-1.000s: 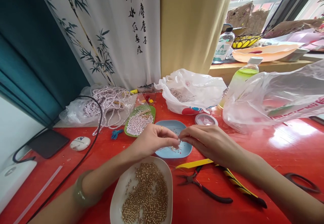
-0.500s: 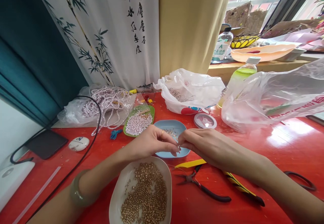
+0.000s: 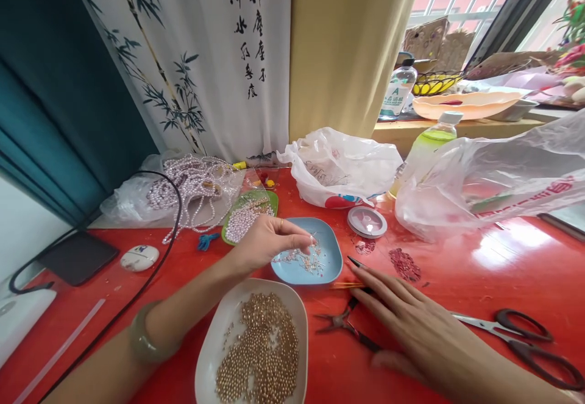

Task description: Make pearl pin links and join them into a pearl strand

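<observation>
Nearest me, a white tray (image 3: 209, 343) holds gold beads (image 3: 262, 355). My right hand (image 3: 404, 318) is spread, fingers extended, over the pliers (image 3: 339, 322) on the worktop (image 3: 333, 373); I cannot tell whether they touch. Beyond, my left hand (image 3: 269, 243) pinches its fingertips above small metallic bits (image 3: 312, 264) in the blue tray (image 3: 334, 256), any held piece indistinct.

Glossy red tabletop (image 3: 329, 367), shiny metallic-looking gold beads (image 3: 274, 358), smooth plastic-looking blue tray (image 3: 333, 255), crinkled plastic white bag (image 3: 347, 169), satiny cloth yellow curtain (image 3: 338, 50)

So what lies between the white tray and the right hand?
In the head view, the pliers lie there, jaws toward the white tray, the right hand partly covering them. A blurred orange strip shows just beyond.
</observation>
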Action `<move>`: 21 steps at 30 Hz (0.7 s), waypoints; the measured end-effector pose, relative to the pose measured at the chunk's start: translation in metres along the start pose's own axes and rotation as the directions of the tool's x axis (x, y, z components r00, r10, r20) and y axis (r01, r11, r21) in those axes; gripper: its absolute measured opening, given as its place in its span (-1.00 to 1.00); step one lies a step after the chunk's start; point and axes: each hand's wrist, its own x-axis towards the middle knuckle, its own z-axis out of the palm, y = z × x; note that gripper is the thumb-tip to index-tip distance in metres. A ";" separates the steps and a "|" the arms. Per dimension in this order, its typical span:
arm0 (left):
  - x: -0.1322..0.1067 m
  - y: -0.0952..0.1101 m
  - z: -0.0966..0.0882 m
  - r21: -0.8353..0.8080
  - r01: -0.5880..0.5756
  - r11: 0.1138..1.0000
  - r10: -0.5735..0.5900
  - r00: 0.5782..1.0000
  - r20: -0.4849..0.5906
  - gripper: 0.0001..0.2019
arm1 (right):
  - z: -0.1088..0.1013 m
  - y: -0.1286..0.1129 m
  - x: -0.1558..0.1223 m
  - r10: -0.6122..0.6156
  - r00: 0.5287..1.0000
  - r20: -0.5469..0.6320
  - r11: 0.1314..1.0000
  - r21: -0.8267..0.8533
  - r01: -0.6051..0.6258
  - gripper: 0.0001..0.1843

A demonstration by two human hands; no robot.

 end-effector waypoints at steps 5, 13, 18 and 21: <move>0.000 -0.001 0.000 -0.001 -0.022 1.000 0.022 1.000 0.003 -0.92 | 0.014 0.004 -0.012 -0.070 0.996 -0.052 0.988 -0.140 0.062 -0.24; 0.002 -0.004 -0.002 -0.042 -0.005 0.999 0.005 1.000 -0.011 -0.92 | 0.012 0.001 -0.006 -0.032 0.998 0.047 0.996 0.087 0.028 -0.37; 0.003 -0.006 -0.002 -0.065 -0.027 0.997 0.026 0.999 -0.030 -0.91 | 0.008 0.006 -0.003 -0.058 0.991 0.121 0.994 0.102 0.045 -0.42; 0.003 -0.007 0.000 -0.084 -0.061 0.995 0.058 0.998 -0.032 -0.91 | 0.011 0.006 -0.004 -0.089 0.991 0.102 0.988 0.133 0.075 -0.54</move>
